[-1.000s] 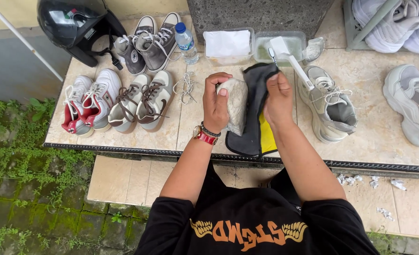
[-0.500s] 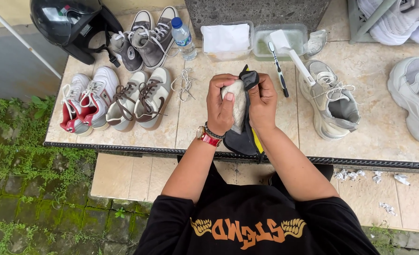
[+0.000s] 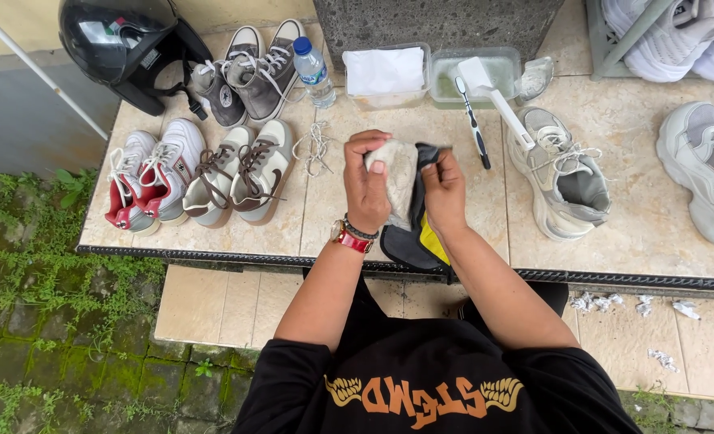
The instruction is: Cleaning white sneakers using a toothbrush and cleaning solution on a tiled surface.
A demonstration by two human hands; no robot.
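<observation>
While I look down past my own black shirt, my left hand (image 3: 367,186) is closed around a pale, crumpled cloth (image 3: 395,173), thumb on top and fingers wrapped behind it, and my right hand (image 3: 445,193) pinches the upper edge of a black and yellow insole (image 3: 416,237), fingers together on it. Both things sit between my hands at the near middle of the tiled ledge (image 3: 646,241), the cloth pressed against the insole's upper part and the insole's lower end hanging at the ledge's near rim. I judge the insole light and bendy, likely to flop if gripped only at one tip, so a hold along its side edge near the middle would steady it better; the cloth looks soft and possibly damp, easy to bunch in a fist. Just left of my hands lies a loose tangle of laces (image 3: 315,146), and beyond that a brown and cream pair of sneakers (image 3: 240,173) beside a red and white pair (image 3: 148,181). To the right stands a single grey sneaker (image 3: 562,173), with another grey shoe (image 3: 707,173) well apart at the right edge. Farther off lie a dark toothbrush (image 3: 471,120) and a white brush (image 3: 494,96) resting in a clear tub (image 3: 511,63), another tub holding white cloth (image 3: 385,74), a small water bottle (image 3: 312,71), grey high-tops (image 3: 252,72) and, far left, a black helmet (image 3: 124,44).
</observation>
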